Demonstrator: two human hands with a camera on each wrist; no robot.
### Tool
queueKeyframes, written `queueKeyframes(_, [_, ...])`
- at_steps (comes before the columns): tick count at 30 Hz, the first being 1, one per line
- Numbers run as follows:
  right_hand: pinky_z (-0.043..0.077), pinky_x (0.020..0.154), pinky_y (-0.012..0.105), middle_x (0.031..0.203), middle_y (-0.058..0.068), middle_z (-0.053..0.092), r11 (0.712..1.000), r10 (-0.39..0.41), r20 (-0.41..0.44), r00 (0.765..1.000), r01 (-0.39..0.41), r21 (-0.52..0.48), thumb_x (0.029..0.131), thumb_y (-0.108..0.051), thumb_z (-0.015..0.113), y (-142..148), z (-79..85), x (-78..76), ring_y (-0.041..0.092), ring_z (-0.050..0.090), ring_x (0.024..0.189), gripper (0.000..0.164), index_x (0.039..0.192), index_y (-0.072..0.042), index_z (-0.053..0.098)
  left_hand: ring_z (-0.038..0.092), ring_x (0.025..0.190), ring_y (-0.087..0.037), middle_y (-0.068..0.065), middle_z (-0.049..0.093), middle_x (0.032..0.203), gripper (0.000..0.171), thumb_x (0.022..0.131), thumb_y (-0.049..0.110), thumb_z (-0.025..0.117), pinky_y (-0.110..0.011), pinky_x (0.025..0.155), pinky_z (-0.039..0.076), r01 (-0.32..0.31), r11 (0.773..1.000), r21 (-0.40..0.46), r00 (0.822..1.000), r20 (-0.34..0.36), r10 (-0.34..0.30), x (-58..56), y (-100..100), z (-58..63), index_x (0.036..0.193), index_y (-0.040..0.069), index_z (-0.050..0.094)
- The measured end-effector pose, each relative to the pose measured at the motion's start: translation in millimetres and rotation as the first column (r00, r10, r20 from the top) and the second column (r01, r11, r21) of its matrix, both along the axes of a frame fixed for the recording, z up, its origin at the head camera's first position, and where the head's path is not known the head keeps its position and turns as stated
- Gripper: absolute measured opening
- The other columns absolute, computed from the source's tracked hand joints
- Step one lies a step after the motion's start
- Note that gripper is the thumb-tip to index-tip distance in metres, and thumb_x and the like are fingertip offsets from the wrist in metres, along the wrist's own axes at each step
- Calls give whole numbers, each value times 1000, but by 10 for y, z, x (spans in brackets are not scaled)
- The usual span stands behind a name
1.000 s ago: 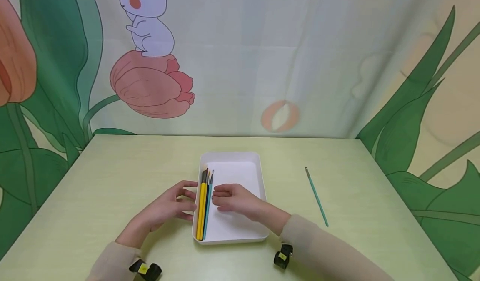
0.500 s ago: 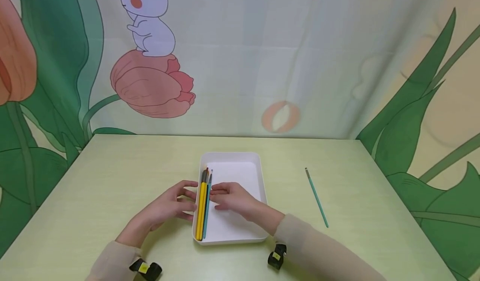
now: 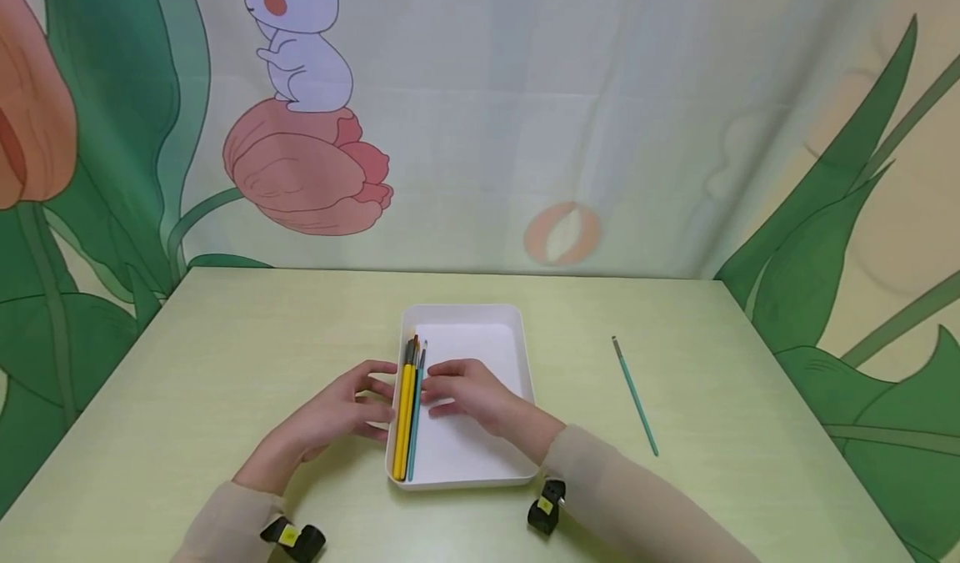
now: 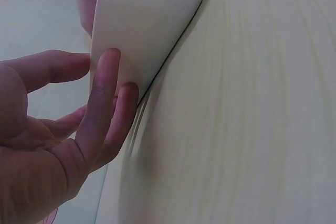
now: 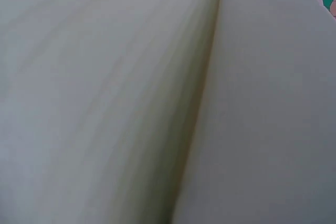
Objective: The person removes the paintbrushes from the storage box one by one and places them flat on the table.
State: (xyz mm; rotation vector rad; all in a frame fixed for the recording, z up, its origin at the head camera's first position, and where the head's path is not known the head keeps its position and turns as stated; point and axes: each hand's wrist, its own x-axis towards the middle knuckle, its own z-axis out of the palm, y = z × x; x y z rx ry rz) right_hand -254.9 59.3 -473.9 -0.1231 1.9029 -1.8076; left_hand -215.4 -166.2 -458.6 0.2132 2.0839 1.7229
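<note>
Left hand (image 3: 341,409), fingers spread, tips against the outer left wall of a shallow white rectangular tray (image 3: 480,454). Right hand (image 3: 472,396) inside, fingers loosely extended at a slim light-blue-handled wooden-looking paintbrush (image 3: 416,429) — contact uncertain. Slim yellow-handled paintbrushes (image 3: 402,421) lie just left of it. Hands apart, gripping nothing. Judgement: light, even sideways pressure mid-handle should align the row — left hand bracing the wall.

Tray (image 3: 480,454) is plain white, brushes (image 3: 402,429) come in yellow and teal, sleeves (image 3: 630,488) are solid beige, table (image 3: 225,379) is pale yellow-green with faint streaks, and the backdrop (image 3: 465,129) rocks pinky-orange tulips (image 3: 296,171) and green leaves (image 3: 112,129).
</note>
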Motion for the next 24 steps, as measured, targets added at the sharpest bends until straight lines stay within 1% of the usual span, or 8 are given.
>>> queueKeyframes(7, [62,81,37,107,17,70,999,32,-22,999,-31,40,100,-9,63,-21,48,-10,23,70,92,40,133,13,56,65,102,-31,-23,50,129,68,92,3,70,-45,82,62,-4,1000,1,1000,0,4,-11,1,-11,152,4,36])
queueKeyframes(12, [63,77,36,100,16,72,996,65,-35,997,-63,65,100,-9,63,-26,41,-19,21,68,86,36,129,13,59,65,102,-31,-23,50,129,68,92,2,70,-45,82,62,-7,1000,-6,1000,-1,7,-13,6,-11,152,5,37])
queueKeyframes(15, [63,76,36,99,15,72,994,84,-44,995,-80,79,101,-9,63,-26,41,-14,21,68,86,33,127,11,61,65,101,-31,-23,50,129,68,92,2,70,-45,82,62,-5,1000,-11,1000,-5,5,-14,9,-11,152,4,37])
queueKeyframes(17, [63,77,35,99,14,72,989,109,-51,993,-104,103,101,-10,63,-27,45,-11,21,69,86,32,126,11,62,65,100,-31,-23,50,129,67,92,2,69,-45,82,62,-6,1000,-12,1000,-4,6,-16,11,-10,151,4,37])
queueKeyframes(21, [63,77,35,97,12,73,971,188,-46,981,-178,157,100,-11,65,-36,61,10,23,72,87,35,128,10,60,65,99,-32,-25,49,129,67,93,1,68,-45,82,62,-3,1000,-2,1000,-1,3,-18,10,-7,151,3,36])
queueKeyframes(24, [63,76,36,95,13,73,964,218,-43,975,-208,166,98,-10,67,-49,60,29,24,73,85,37,129,9,57,66,99,-32,-26,49,130,67,93,1,68,-45,81,62,-5,1000,5,1000,1,5,-13,9,-4,151,3,36])
